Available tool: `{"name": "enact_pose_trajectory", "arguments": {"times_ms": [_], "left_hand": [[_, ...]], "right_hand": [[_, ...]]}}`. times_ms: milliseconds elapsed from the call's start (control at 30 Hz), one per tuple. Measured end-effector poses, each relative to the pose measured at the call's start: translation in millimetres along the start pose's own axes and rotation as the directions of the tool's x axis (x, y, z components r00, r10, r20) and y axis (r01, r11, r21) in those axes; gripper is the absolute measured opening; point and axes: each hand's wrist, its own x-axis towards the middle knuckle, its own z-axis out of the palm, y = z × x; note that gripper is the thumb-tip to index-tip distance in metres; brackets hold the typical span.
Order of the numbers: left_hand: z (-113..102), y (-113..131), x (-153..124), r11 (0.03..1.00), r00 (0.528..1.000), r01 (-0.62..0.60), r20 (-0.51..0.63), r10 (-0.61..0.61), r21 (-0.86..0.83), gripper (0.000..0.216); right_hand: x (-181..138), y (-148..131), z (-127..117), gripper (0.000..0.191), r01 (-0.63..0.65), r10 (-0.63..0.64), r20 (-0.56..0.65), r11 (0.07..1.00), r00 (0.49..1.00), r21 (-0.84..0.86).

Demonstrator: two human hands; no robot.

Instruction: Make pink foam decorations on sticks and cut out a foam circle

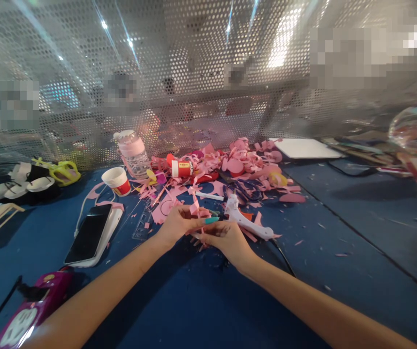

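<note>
Two hands meet over the blue table [339,300]: the left hand [177,225] pinches a small piece of pink paper [194,208], and the right hand [228,242] seems to grip its lower end. Too hard a squeeze could crease it. Just beyond the right hand lies a white glue gun [251,225]; a snagged cord [284,258] could drag it, and its tip, if hot, could burn. Farther back, pink scraps [241,154] could swallow the piece if it drops there.
</note>
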Motion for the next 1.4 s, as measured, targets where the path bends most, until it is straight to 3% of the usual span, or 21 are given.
{"name": "enact_pose_trajectory", "arguments": {"times_ms": [233, 533, 733, 867, 1167, 1333, 1400], "left_hand": [[-2.9, -4.3, 0.6, 1.0, 1.0, 0.006, -0.028, -0.006, 0.013, 0.029], [-4.0, -2.0, 1.2, 0.999, 0.998, 0.013, 0.054, -0.01, -0.05, 0.029], [-3.2, -3.6, 0.8, 0.998, 1.0, -0.01, 0.017, 0.01, -0.056, 0.03], [-3.1, -3.7, 0.7, 1.0, 1.0, 0.001, 0.026, -0.001, -0.007, 0.03], [-8.4, 1.7, 3.0, 0.997, 0.984, -0.07, 0.166, 0.062, 0.039, 0.032], [-10.0, -0.1, 4.2, 0.998, 0.993, -0.057, 0.101, 0.057, -0.001, 0.03], [-10.7, -1.1, 4.7, 0.998, 0.989, -0.067, 0.128, 0.068, -0.008, 0.028]], "right_hand": [[-0.3, -1.8, 2.5, 0.03, -0.033, 0.032, -0.039, 0.999, 0.999, -0.025], [-0.3, -4.5, 1.0, 0.027, -0.003, 0.001, -0.023, 0.997, 1.0, -0.074], [1.0, -2.4, 0.0, 0.031, 0.022, -0.035, -0.085, 0.989, 0.996, -0.146], [1.4, -1.6, 0.4, 0.03, 0.006, -0.015, -0.076, 0.993, 0.997, -0.122], [-0.2, -5.7, 1.9, 0.027, -0.032, 0.031, -0.09, 0.999, 0.995, -0.003], [0.1, -5.4, 2.0, 0.027, -0.039, 0.042, -0.085, 0.999, 0.996, 0.031], [0.1, -5.2, 2.0, 0.027, -0.036, 0.039, -0.088, 0.999, 0.995, 0.035]]}}
